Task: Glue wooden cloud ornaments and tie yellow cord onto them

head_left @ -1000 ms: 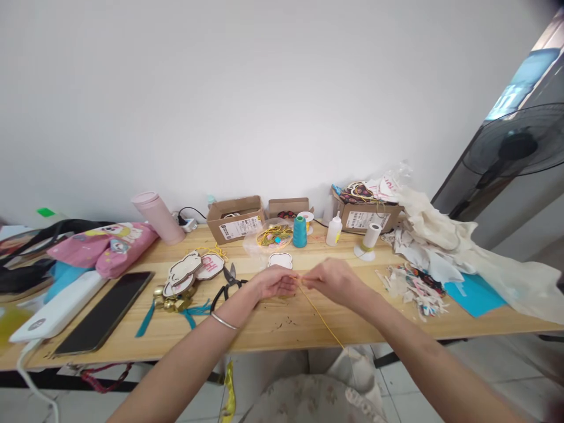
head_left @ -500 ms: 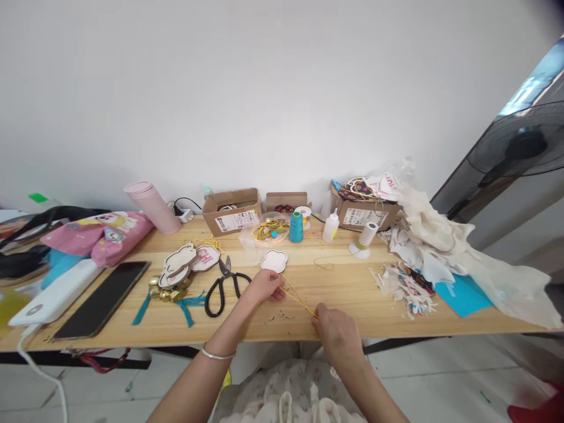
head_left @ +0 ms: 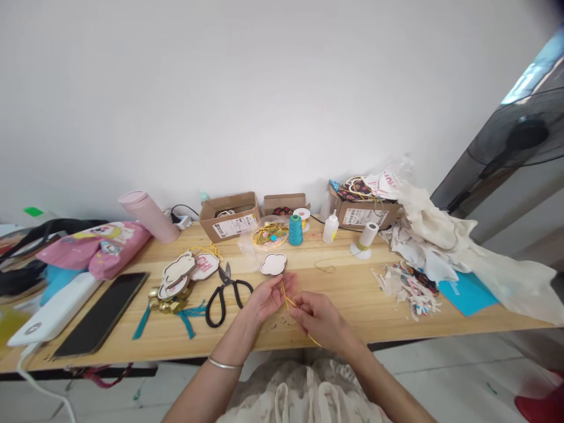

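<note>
A small white cloud-shaped piece with a dark edge lies just beyond my left hand. Yellow cord runs from near this piece across the fingers of my left hand, which are curled with the palm partly up. My right hand pinches the cord between thumb and fingers, and a loose end hangs below it toward the table edge. Black-handled scissors lie left of my left hand, blades partly apart. Whether the cord is fixed to the piece is hidden by my fingers.
Left are stacked cloud-shaped pieces, gold bells with teal ribbons, a phone and a pink tumbler. Behind stand cardboard boxes, a teal thread cone, a glue bottle and a spool. Fabric scraps lie right.
My right hand has moved left and closer to my left hand, shortening the cord between them. My left hand has turned its palm more upward.
</note>
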